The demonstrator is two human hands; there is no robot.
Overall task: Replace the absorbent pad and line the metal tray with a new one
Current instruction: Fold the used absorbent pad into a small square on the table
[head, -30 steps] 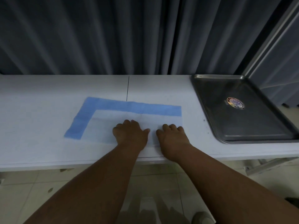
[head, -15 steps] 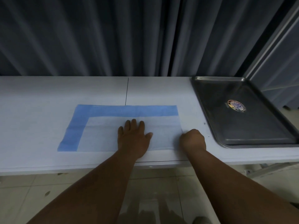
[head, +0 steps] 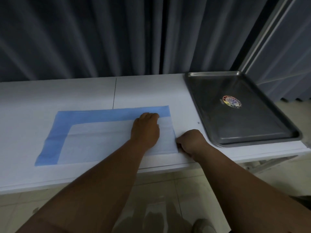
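**Two hands on the folded pad, tray bare to the right**

Head view: two hands work a blue-bordered absorbent pad (head: pixel 94 140) that lies flat on the white tabletop (head: pixel 50 96), near its front edge. The pad shows a blue band along its far and left sides and a pale white face within. The left hand (head: pixel 146 130) lies on the pad's right part, knuckles up, its fingers curled under at the far blue band; whether they pinch a layer of the pad or only press on it cannot be told. The right hand (head: pixel 191 142) sits at the pad's right edge near the front corner, fingers curled in against that edge, seemingly pinching it, though the fingertips are hidden. The metal tray (head: pixel 252 132) stands on the tabletop to the right of the pad, apart from it, unlined, with a round coloured sticker (head: pixel 231 101) on its floor. Dark pleated curtains (head: pixel 101 39) hang behind the tabletop, and pale floor tiles (head: pixel 168 190) show below
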